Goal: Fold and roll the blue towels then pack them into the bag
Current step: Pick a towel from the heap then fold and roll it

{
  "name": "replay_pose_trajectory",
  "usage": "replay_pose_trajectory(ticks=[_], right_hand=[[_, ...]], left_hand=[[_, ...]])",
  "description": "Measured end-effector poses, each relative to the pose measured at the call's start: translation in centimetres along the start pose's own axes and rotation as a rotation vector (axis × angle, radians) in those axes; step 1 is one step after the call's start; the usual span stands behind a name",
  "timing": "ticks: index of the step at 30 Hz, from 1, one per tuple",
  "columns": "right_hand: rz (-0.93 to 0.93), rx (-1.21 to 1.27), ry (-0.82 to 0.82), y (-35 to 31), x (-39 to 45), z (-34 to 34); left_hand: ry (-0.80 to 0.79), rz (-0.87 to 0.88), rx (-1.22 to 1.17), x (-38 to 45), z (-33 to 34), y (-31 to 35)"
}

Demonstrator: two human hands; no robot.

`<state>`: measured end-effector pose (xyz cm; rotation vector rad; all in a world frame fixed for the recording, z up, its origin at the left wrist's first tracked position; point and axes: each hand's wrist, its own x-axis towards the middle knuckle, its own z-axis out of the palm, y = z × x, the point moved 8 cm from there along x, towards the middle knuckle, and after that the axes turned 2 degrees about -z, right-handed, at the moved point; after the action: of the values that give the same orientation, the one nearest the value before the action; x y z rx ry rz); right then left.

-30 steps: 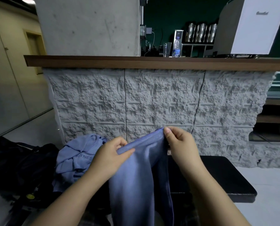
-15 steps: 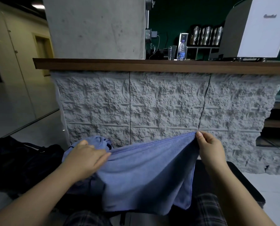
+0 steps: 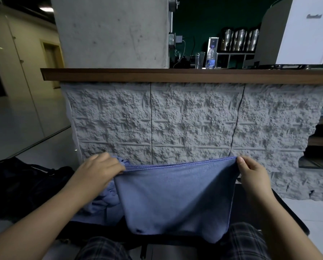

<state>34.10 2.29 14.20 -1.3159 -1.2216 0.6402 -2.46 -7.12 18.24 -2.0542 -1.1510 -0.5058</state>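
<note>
A blue towel (image 3: pixel 175 196) hangs spread out in front of me, folded double along its top edge. My left hand (image 3: pixel 96 171) pinches its top left corner. My right hand (image 3: pixel 250 171) pinches the top right corner, and the top edge is stretched between them. The towel's lower edge drapes over my knees. Behind my left hand lies a crumpled heap of more blue towels (image 3: pixel 104 201) on the dark bench (image 3: pixel 280 207). A black bag (image 3: pixel 25 184) sits at the left on the floor side, partly in shadow.
A rough grey stone-faced counter (image 3: pixel 194 121) with a wooden top (image 3: pixel 175 75) stands close ahead. A bottle, a glass and metal canisters stand on it. A concrete pillar (image 3: pixel 110 30) rises at the left. Pale floor shows at left and right.
My hands have pulled apart, spreading the towel from a narrow hanging bunch into a wide taut sheet. The view has tilted down a little.
</note>
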Motion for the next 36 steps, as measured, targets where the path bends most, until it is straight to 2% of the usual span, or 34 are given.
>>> replay_pose_trajectory(ticks=[3,8,11,18,22,23,25,27,30,36], right_hand=[[0.016,0.024,0.009,0.6,0.2,-0.2],[0.019,0.004,-0.005,0.9,-0.1,0.2],[-0.041,-0.041,0.005,0.0,-0.5,0.3],[-0.148,-0.078,0.026,-2.2,-0.3,0.9],[-0.318,-0.15,0.149,-4.2,-0.3,0.4],[-0.328,-0.242,0.126,-4.1,0.2,0.8],[-0.223,-0.429,-0.022,-2.1,1.2,2.1],[-0.144,-0.476,-0.067,-0.7,1.4,2.4],[-0.113,-0.366,-0.037,-1.1,1.0,2.1],[-0.078,-0.287,-0.032,-1.3,0.7,2.0]], left_hand=[[-0.044,0.068,0.107,0.0,0.2,0.4],[-0.035,-0.092,0.145,0.2,-0.3,-0.3],[-0.023,-0.161,0.163,0.5,-0.6,-0.6],[-0.206,-0.397,0.172,1.2,0.8,-2.3],[-0.177,-0.513,0.064,0.9,0.8,-3.6],[-0.165,-0.546,0.055,0.6,0.8,-3.9],[-0.198,-0.574,0.082,-0.3,1.5,-3.9],[-0.237,-0.588,0.073,-1.3,2.6,-3.3],[-0.138,-0.706,-0.069,-1.9,2.8,-3.8],[0.025,-1.086,-0.613,-3.2,4.0,-5.4]])
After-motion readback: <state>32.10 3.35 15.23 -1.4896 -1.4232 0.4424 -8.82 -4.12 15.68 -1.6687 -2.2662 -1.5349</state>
